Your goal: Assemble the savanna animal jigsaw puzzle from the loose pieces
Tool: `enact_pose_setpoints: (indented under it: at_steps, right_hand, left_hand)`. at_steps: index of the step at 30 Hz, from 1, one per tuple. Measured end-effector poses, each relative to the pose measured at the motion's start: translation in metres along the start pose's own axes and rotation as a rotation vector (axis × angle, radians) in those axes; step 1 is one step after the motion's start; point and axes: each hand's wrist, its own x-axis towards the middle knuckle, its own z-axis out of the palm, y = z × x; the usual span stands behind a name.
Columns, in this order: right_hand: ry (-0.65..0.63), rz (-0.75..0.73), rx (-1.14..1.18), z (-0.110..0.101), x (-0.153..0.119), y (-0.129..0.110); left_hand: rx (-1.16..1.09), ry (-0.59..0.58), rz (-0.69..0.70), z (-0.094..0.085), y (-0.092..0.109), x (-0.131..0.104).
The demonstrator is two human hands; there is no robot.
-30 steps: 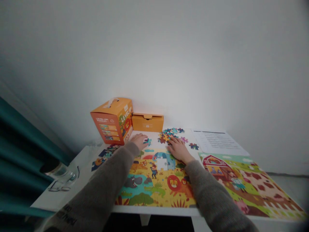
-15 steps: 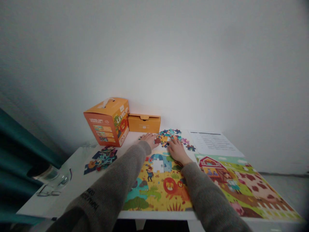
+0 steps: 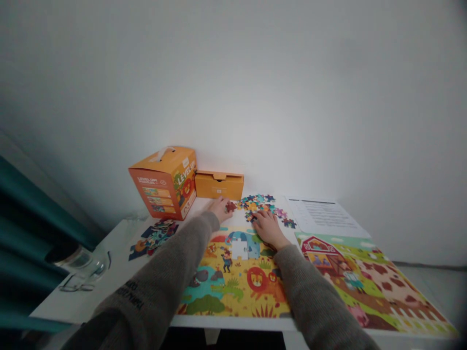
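Observation:
My left hand [image 3: 219, 211] is at the left of the loose pile, its fingers closed at a reddish-brown puzzle piece [image 3: 231, 206]. My right hand [image 3: 268, 228] lies palm down with fingers spread at the near edge of the pile of loose puzzle pieces [image 3: 260, 200], its fingertips touching some of them. Below both hands lies a nearly assembled animal puzzle [image 3: 233, 291] with lions, a crocodile and a blue elephant. A white gap [image 3: 239, 249] shows in the elephant. The left forearm covers part of the puzzle's left side.
An orange puzzle box [image 3: 164, 184] and a smaller orange box [image 3: 219, 185] stand at the back. More loose pieces [image 3: 156, 237] lie at left, near a glass jar [image 3: 85, 262] and eyeglasses [image 3: 76, 287]. A farm puzzle [image 3: 368, 282] and printed sheet [image 3: 324, 216] lie at right.
My left hand has drawn back to the left, and the reddish-brown piece has shifted left with it. My right hand has stayed nearly in place at the pile.

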Motion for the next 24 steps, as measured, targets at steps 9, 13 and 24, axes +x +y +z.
enact_pose_setpoints:
  at_steps: [9,13,24]
  right_hand:
    - [0.013,-0.025,0.043,0.0,0.0,0.0]
    - [0.105,-0.164,0.202,-0.004,0.001,-0.004]
    - [0.043,-0.189,0.889,-0.026,-0.002,-0.028]
  left_hand:
    - [-0.545,-0.179,-0.283,-0.005,0.029,-0.011]
    - [-0.89,-0.273,-0.385,-0.006,0.037,-0.021]
    - [-0.746,-0.356,-0.365,0.019,0.028,-0.031]
